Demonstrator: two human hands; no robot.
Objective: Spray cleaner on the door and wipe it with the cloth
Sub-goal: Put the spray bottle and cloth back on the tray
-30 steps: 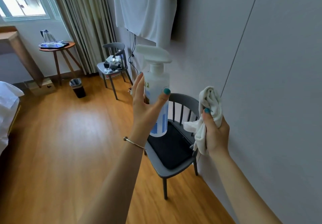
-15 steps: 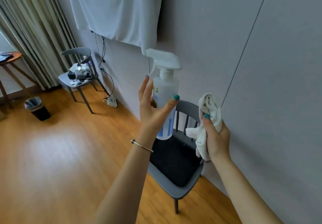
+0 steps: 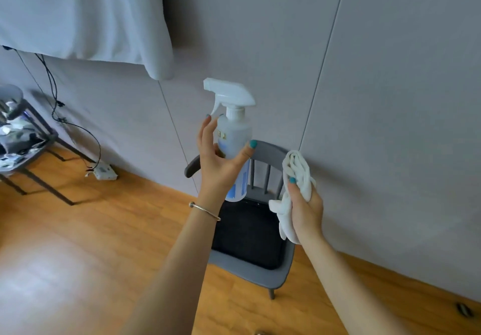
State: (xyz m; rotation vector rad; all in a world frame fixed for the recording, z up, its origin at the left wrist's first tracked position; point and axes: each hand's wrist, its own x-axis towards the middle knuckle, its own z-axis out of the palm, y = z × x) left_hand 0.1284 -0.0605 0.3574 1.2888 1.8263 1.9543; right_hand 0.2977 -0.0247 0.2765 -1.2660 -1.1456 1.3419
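Note:
My left hand [image 3: 217, 160] holds a translucent spray bottle [image 3: 234, 136] with a white trigger head upright by its body; the nozzle points left and no finger is on the trigger. My right hand [image 3: 304, 212] is closed around a bunched white cloth [image 3: 298, 172], raised close to the grey panelled surface [image 3: 377, 100], which has thin vertical seams. Whether the cloth touches the panel I cannot tell. Which panel is the door is not clear.
A grey chair [image 3: 260, 269] with a dark seat pad stands against the panels right below my hands. A white sheet [image 3: 86, 14] hangs at upper left. Farther left are a second chair [image 3: 23, 136] piled with items, black cables and a power strip [image 3: 104, 172] on the wooden floor.
The view has swung right toward the grey panels; the window, side table and bin have left the frame. Both hands keep the same grips on bottle and cloth.

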